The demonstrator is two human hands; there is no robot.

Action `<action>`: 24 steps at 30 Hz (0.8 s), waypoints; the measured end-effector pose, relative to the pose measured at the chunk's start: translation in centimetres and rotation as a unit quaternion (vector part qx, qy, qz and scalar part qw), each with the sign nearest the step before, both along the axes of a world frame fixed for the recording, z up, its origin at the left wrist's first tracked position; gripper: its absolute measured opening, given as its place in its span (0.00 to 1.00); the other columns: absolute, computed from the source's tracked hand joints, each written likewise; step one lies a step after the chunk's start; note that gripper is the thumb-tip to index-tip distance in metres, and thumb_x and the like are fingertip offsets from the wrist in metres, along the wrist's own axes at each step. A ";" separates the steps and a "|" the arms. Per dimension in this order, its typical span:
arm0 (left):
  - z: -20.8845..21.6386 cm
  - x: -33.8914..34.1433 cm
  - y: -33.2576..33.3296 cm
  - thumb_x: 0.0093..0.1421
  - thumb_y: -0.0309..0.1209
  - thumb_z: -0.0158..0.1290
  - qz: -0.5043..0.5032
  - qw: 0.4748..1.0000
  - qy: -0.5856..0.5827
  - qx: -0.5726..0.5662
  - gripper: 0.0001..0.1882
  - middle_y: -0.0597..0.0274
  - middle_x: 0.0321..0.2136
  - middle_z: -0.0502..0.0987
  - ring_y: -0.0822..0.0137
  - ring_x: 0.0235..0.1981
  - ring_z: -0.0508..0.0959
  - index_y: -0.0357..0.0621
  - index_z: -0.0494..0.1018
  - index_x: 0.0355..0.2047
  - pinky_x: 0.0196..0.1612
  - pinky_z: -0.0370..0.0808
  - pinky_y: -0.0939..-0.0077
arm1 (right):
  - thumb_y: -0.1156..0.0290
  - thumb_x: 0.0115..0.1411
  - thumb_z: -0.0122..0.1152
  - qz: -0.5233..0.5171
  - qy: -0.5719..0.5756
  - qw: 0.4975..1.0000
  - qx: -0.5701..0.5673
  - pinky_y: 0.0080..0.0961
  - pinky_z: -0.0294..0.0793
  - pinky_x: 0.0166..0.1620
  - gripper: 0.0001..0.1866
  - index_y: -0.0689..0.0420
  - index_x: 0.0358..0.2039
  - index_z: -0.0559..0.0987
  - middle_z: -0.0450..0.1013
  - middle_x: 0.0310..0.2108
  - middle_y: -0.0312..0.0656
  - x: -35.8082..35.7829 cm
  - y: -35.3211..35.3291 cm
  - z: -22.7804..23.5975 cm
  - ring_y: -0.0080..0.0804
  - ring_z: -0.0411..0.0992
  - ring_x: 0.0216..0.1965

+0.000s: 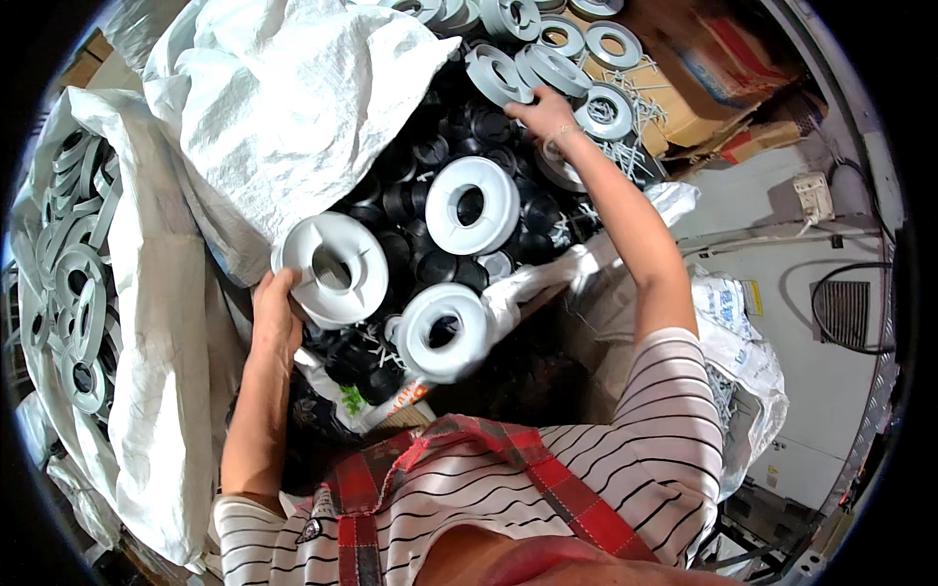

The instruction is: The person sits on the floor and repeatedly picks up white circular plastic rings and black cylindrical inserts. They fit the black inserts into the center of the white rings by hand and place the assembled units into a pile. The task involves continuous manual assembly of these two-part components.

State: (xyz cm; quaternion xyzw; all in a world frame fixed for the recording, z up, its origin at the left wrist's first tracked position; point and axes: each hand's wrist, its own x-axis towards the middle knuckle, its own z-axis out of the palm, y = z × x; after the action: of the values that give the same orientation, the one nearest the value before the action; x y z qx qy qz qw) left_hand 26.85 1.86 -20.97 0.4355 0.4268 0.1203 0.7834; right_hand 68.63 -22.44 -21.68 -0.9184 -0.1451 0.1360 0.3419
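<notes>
While pinching the left rim of a white ring [369,256] between thumb and fingers of the left hand [277,305], held the right hand [543,112] out at the far edge of a heap of black caps [396,202]. Had that first ring near the heap's left edge, broad face up. Closed the right thumb and fingers on the near rim of a slanting grey ring [486,78], just beside another grey ring [552,68] leaning there too. Could not tell how firmly, nor see the left fingertips behind the rim. Wore a thin bracelet [557,137] on the right wrist, a striped shirt [664,400] and red checked straps [586,508].

Saw a second white ring [496,215] resting around the middle of the heap and a third white ring [471,327] toward its near edge, apart from both hands, just beside a twisted white strip [532,288].

Noticed cardboard [674,103] and scattered white sticks [625,154] around the heap's far right corner. Saw a white sheet [293,107] spread over the far left corner, and a tall white sack [156,342] of grey loops [95,266] beyond the left edge. To the right, saw a printed white bag [767,386], a grey cabinet [782,420] and a pale socket [813,197].
</notes>
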 end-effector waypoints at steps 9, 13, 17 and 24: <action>1.4 0.5 0.0 0.54 0.26 0.44 0.051 0.998 0.002 0.033 0.17 0.54 0.40 0.73 0.63 0.41 0.75 0.32 0.67 0.44 0.48 0.71 0.72 | 0.57 0.40 0.68 -0.253 -0.001 0.967 -0.018 0.43 0.64 0.56 0.65 0.56 0.62 0.26 0.46 0.57 0.76 9.9 4.3 -9.4 0.68 0.60 0.53; 1.0 1.3 -0.4 0.54 0.26 0.43 0.082 0.992 0.014 -0.091 0.18 0.50 0.41 0.73 0.62 0.42 0.75 0.27 0.65 0.45 0.49 0.71 0.67 | 0.56 0.35 0.68 -0.172 -0.058 0.982 0.053 0.40 0.67 0.52 0.55 0.62 0.59 0.48 0.66 0.47 0.63 11.1 2.2 -14.1 0.53 0.68 0.48; -1.5 0.2 0.6 0.55 0.28 0.45 0.056 0.996 0.065 -0.001 0.23 0.49 0.43 0.71 0.60 0.44 0.73 0.28 0.61 0.50 0.51 0.68 0.69 | 0.61 0.35 0.69 -0.108 0.099 0.988 0.045 0.35 0.76 0.21 0.40 0.64 0.48 0.64 0.70 0.36 0.50 6.1 1.2 -10.7 0.37 0.72 0.29; -1.3 -0.2 -2.4 0.46 0.33 0.62 -0.098 0.712 0.211 0.663 0.39 0.40 0.53 0.59 0.46 0.55 0.61 0.34 0.57 0.56 0.60 0.54 0.57 | 0.60 0.42 0.66 0.115 0.193 0.972 -0.074 0.25 0.73 0.16 0.23 0.65 0.33 0.74 0.71 0.22 0.42 -6.5 -2.2 -4.0 0.28 0.70 0.15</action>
State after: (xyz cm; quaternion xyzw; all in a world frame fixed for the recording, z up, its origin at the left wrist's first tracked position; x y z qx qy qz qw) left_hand 26.70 -0.54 -22.22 0.8965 0.3464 0.1996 0.1908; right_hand 62.17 -24.62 -25.63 -0.8746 -0.1703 0.3597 0.2768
